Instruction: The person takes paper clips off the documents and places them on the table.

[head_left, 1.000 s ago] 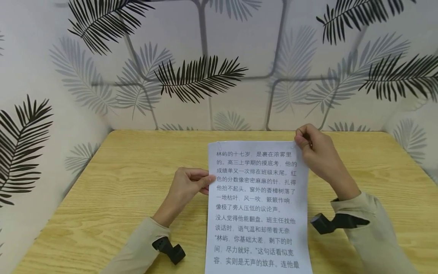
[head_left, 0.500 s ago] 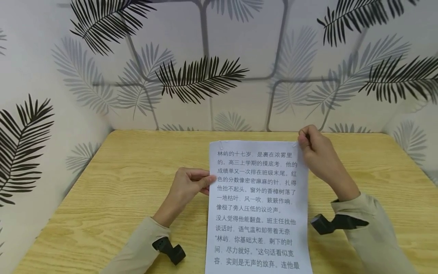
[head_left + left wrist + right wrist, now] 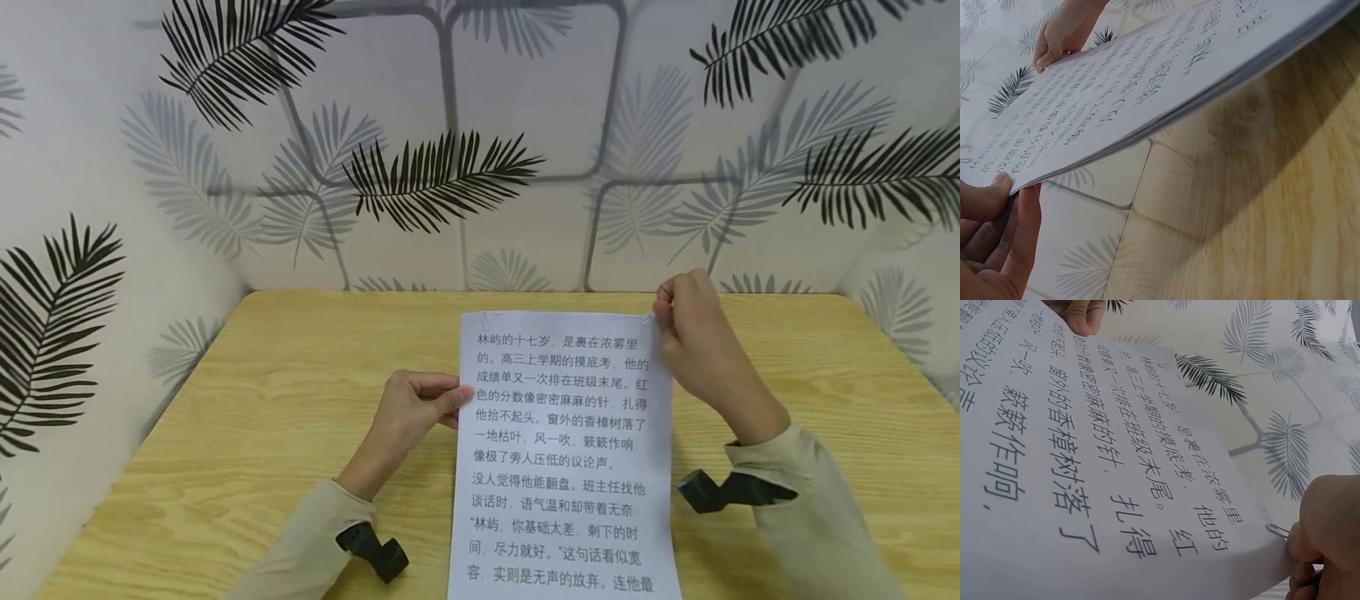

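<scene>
A stack of white paper sheets (image 3: 558, 467) printed with Chinese text is held up off the table, several sheets showing at its edge in the left wrist view. My left hand (image 3: 416, 408) pinches its left edge, thumb on the front and fingers behind. At the top right corner, my right hand (image 3: 701, 346) pinches the stack between thumb and curled fingers. A paper clip (image 3: 1277, 530) sits right beside that thumb, partly covered by it. Another paper clip (image 3: 485, 321) is fixed on the top left corner. The stack's lower end runs out of the head view.
Below the paper is a wooden table (image 3: 300, 350) with light grain. Behind it stands a wall (image 3: 525, 83) covered in leaf-patterned paper. Black wrist camera mounts (image 3: 375, 552) are strapped over the beige sleeves (image 3: 311, 533).
My right hand has shifted slightly outward at the corner and its wrist has turned a little, uncovering more of the right clip. The left hand keeps its grip. The head view has tilted slightly.
</scene>
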A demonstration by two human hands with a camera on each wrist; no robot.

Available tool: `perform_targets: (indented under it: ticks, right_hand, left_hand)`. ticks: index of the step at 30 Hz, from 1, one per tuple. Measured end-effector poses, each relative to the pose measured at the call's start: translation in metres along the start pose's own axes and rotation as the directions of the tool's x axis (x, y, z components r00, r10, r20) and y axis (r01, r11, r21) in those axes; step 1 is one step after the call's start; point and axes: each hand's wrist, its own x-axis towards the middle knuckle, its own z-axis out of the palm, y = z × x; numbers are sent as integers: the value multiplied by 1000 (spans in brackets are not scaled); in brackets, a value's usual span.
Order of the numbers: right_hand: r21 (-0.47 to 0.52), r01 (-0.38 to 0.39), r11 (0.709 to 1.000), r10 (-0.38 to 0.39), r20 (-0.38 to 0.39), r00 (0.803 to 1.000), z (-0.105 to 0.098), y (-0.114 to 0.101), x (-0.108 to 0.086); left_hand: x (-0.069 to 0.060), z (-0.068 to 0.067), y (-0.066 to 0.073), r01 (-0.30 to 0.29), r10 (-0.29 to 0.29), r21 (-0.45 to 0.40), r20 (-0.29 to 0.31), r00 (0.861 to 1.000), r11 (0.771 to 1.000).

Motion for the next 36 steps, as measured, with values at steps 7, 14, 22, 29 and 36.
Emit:
perform_targets:
  ticks: [7, 14, 22, 29, 36]
  right_hand:
    - [73, -26, 997, 27, -6, 1000, -8, 4, -1]
    - [87, -47, 995, 42, 63, 997, -23, 15, 3]
    - [21, -176, 984, 168, 220, 961, -33, 27, 0]
    - [-22, -171, 985, 169, 311, 935, -30, 43, 1]
    - [-177, -165, 970, 236, 536, 810, -27, 75, -3]
  left_hand:
    - [0, -1, -2, 42, -41, 15, -37, 998, 999]
    - [-1, -3, -4, 47, -46, 23, -53, 998, 999]
    - [0, -3, -3, 39, -37, 22, -72, 997, 999]
    - [1, -4, -4, 40, -38, 27, -82, 996, 999]
    - [1, -4, -3, 42, -40, 26, -84, 996, 999]
